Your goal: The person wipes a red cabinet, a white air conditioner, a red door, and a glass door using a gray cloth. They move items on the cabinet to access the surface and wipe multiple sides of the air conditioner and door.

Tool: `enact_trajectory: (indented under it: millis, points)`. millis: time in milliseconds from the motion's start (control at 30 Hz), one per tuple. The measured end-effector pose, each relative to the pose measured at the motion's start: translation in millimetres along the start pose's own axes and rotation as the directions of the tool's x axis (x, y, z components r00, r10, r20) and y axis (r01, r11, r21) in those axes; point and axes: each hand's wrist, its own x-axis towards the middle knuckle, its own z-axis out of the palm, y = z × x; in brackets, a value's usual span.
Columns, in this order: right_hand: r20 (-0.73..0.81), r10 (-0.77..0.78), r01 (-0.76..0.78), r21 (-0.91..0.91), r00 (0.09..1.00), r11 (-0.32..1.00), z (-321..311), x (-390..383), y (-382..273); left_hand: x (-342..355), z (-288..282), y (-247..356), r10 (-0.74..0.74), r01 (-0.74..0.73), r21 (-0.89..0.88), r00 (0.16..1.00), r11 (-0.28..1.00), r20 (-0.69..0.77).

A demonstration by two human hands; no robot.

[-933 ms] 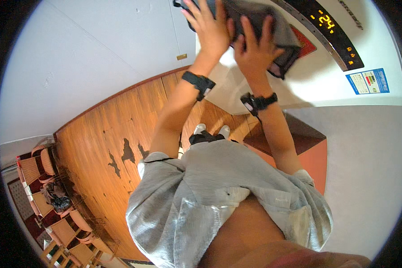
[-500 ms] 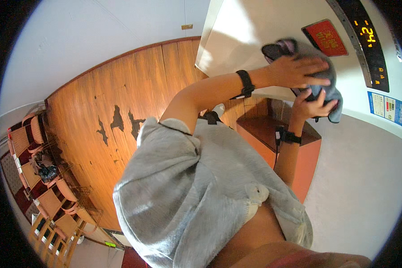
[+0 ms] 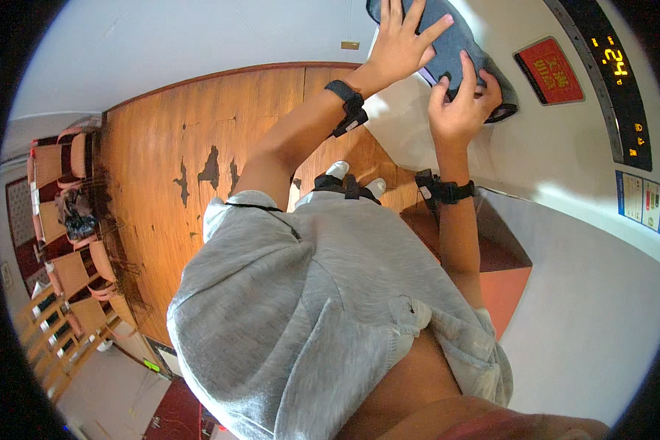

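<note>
A dark grey cloth [image 3: 469, 37] lies against the white front of a tall appliance [image 3: 521, 147]. My left hand [image 3: 402, 50] rests on the cloth with its fingers stretched out and spread. Beside it, my right hand [image 3: 460, 110] grips the cloth's lower part, thumb and fingers bent over it. A bunched end of the cloth sticks out past the right hand. Black bands are strapped round both wrists.
The appliance carries a red sticker [image 3: 550, 72] and a lit display panel [image 3: 601, 95]. A reddish-brown box-like piece of furniture [image 3: 502, 286] stands below my right forearm. Several chairs [image 3: 70, 268] line the left side of the worn wooden floor [image 3: 154, 154].
Both hands and the cloth have moved up and to the left across the appliance's front. My left hand's fingers are now spread wider on the cloth.
</note>
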Motion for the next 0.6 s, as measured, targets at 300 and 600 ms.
enact_trajectory:
  millis: [300, 600]
  points:
    - [0.054, 0.055, -0.040, -0.238, 0.997, 0.970, -93, -119, 108, -53, 52, 132, 0.202, -0.169, -0.214, 0.969, 0.962, 0.142]
    - [0.016, 0.189, -0.190, 0.001, 0.982, 0.982, -83, -128, 99, -50, 45, 110, 0.211, -0.197, -0.113, 0.968, 0.974, 0.138]
